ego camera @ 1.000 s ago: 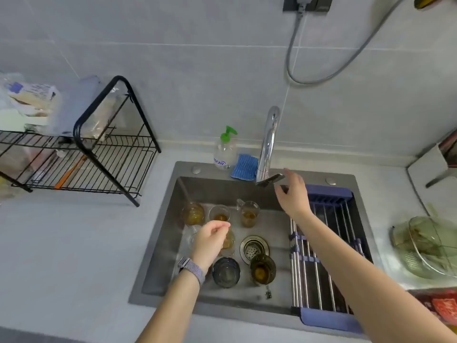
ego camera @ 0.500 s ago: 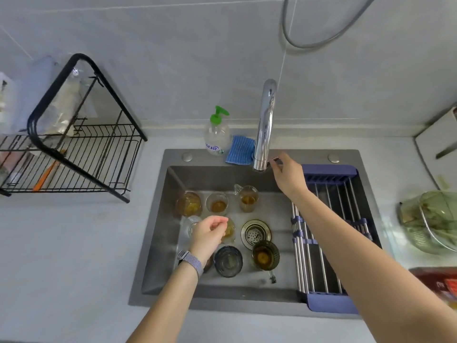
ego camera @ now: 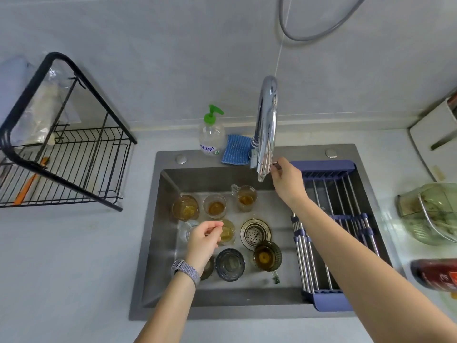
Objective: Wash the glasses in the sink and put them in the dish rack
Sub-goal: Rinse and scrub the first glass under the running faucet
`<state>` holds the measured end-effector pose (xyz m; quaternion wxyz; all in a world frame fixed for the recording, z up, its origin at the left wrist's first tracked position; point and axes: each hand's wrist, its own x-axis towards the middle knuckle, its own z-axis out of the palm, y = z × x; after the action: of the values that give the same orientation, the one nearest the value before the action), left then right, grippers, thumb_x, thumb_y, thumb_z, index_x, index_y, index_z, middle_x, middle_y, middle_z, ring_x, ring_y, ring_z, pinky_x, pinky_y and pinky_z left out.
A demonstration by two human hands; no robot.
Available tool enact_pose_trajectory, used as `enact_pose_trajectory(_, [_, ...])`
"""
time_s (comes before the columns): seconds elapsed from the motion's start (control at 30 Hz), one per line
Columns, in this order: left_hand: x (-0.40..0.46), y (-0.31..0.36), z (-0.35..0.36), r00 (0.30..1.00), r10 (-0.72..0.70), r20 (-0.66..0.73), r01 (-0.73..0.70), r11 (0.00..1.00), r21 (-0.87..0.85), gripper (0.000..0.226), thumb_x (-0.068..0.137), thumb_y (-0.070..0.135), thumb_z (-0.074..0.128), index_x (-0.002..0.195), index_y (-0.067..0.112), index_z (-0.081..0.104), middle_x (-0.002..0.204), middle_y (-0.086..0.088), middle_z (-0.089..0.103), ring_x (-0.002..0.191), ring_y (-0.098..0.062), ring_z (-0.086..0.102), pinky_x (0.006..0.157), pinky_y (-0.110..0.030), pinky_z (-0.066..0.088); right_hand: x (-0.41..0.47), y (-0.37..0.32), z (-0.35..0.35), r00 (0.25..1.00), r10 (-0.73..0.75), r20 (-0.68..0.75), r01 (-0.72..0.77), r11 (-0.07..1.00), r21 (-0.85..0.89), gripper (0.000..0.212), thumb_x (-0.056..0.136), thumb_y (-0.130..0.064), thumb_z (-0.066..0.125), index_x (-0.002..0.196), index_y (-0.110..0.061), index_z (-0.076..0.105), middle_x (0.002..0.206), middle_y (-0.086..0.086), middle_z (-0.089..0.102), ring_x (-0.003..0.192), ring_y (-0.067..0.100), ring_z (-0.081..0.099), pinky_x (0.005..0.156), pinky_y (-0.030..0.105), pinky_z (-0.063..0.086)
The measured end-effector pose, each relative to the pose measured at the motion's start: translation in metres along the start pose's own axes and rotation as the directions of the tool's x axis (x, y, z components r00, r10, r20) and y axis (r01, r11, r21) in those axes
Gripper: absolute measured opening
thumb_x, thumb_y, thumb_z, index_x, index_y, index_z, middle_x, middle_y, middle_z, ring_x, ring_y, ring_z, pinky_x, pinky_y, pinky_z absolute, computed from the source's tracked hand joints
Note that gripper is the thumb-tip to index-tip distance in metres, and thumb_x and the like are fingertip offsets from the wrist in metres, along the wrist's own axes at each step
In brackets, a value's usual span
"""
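Several glasses stand in the steel sink [ego camera: 158, 243], most holding amber liquid: a wide one [ego camera: 185, 207], a small one [ego camera: 214, 206], a handled one [ego camera: 244, 198], a dark blue one [ego camera: 230, 264] and a green one [ego camera: 267, 256]. My left hand [ego camera: 204, 240] hovers over the sink with fingers loosely curled and holds nothing; it partly covers a clear glass [ego camera: 186, 230]. My right hand [ego camera: 286, 181] pinches the small handle at the chrome faucet [ego camera: 266, 127] spout. A black wire dish rack [ego camera: 64, 169] stands on the counter at the left.
A blue roll-up drying rack [ego camera: 331, 229] spans the sink's right side. A green-pump soap bottle [ego camera: 210, 134] and a blue cloth [ego camera: 236, 149] sit behind the sink. A green glass container [ego camera: 430, 211] and a red package [ego camera: 435, 273] lie on the right counter.
My right hand has moved in from beside the spout and now pinches the faucet handle. The left hand stays over the glasses. The camera has tilted downward.
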<state>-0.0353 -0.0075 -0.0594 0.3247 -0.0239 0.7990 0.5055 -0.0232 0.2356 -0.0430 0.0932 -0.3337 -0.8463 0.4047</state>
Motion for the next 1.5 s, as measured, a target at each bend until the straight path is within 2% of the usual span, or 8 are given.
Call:
enact_pose_trajectory(0.23, [-0.006,-0.007,0.000,1.000,-0.018,0.011,0.018,1.000,0.005,0.015,0.096,0.010,0.054,0.099,0.020,0.065,0.091,0.001,0.065,0.079,-0.009,0.060,0.070,-0.022,0.053,-0.017,0.004,0.005,0.998,0.033,0.052,-0.038,0.995,0.088,0.044,0.098,-0.018,0.054,0.140,-0.013,0.043,0.130,0.006,0.059,0.113,0.019,0.059,0.085,0.023,0.044])
enact_pose_trajectory(0.4, [-0.009,-0.012,-0.001,0.999,-0.026,0.034,0.025,1.000,0.017,0.015,0.096,0.011,0.054,0.100,0.020,0.066,0.090,-0.002,0.066,0.078,-0.011,0.061,0.073,-0.026,0.054,-0.068,0.039,0.019,0.892,0.452,-0.014,-0.418,0.835,0.357,0.053,0.098,-0.011,0.051,0.147,-0.010,0.031,0.143,0.009,0.046,0.113,0.016,0.051,0.091,0.028,0.041])
enact_pose_trajectory(0.57, [-0.015,-0.015,-0.004,0.998,-0.046,0.041,0.047,0.999,-0.009,0.017,0.096,0.008,0.052,0.098,0.017,0.066,0.083,-0.003,0.064,0.072,-0.011,0.058,0.067,-0.024,0.051,-0.125,0.093,0.073,0.546,0.758,0.357,-0.746,0.634,-0.205,0.066,0.086,-0.022,0.066,0.138,0.004,0.035,0.128,0.018,0.054,0.115,0.032,0.057,0.097,0.038,0.050])
enact_pose_trajectory(0.7, [-0.023,-0.021,-0.014,0.997,-0.063,0.039,0.064,0.998,-0.028,0.021,0.095,0.005,0.052,0.093,0.020,0.066,0.087,-0.002,0.066,0.072,-0.010,0.059,0.064,-0.022,0.051,-0.143,0.116,0.099,0.461,0.810,0.361,-0.745,0.575,-0.339,0.100,0.079,-0.018,0.075,0.149,0.001,0.006,0.141,0.022,0.043,0.129,0.034,0.047,0.107,0.040,0.042])
enact_pose_trajectory(1.0, [-0.046,-0.040,-0.051,0.995,-0.094,-0.040,0.089,0.989,-0.116,0.023,0.095,0.000,0.052,0.093,0.018,0.068,0.086,-0.003,0.068,0.073,-0.013,0.059,0.065,-0.023,0.050,-0.130,0.121,0.106,0.627,0.680,0.379,-0.612,0.732,-0.301,0.015,0.091,-0.011,0.054,0.097,-0.001,0.064,0.098,0.017,0.069,0.083,0.028,0.061,0.076,0.032,0.052])
enact_pose_trajectory(1.23, [-0.049,-0.037,-0.057,0.995,-0.080,-0.053,0.072,0.989,-0.132,0.022,0.096,0.001,0.051,0.096,0.015,0.068,0.086,-0.003,0.067,0.074,-0.013,0.060,0.068,-0.025,0.050,-0.104,0.086,0.074,0.826,0.452,0.338,-0.382,0.888,-0.255,0.029,0.102,-0.018,0.046,0.126,-0.001,0.045,0.119,0.017,0.062,0.108,0.032,0.060,0.080,0.032,0.045])
enact_pose_trajectory(1.37, [-0.044,-0.033,-0.045,0.998,-0.067,-0.021,0.065,0.992,-0.112,0.022,0.095,0.002,0.052,0.096,0.018,0.068,0.087,-0.002,0.068,0.071,-0.010,0.060,0.065,-0.022,0.052,-0.106,0.073,0.063,0.886,0.312,0.342,-0.223,0.935,-0.276,0.020,0.103,-0.026,0.043,0.109,-0.008,0.047,0.102,0.011,0.064,0.093,0.028,0.062,0.078,0.036,0.050])
enact_pose_trajectory(1.5, [-0.041,-0.026,-0.030,0.998,-0.052,0.019,0.054,0.995,-0.083,0.020,0.095,0.005,0.053,0.098,0.021,0.066,0.093,-0.002,0.068,0.075,-0.011,0.061,0.068,-0.023,0.052,-0.100,0.068,0.056,0.904,0.331,0.270,-0.329,0.943,-0.056,0.018,0.103,-0.025,0.043,0.103,-0.007,0.049,0.099,0.010,0.064,0.090,0.027,0.061,0.080,0.037,0.050])
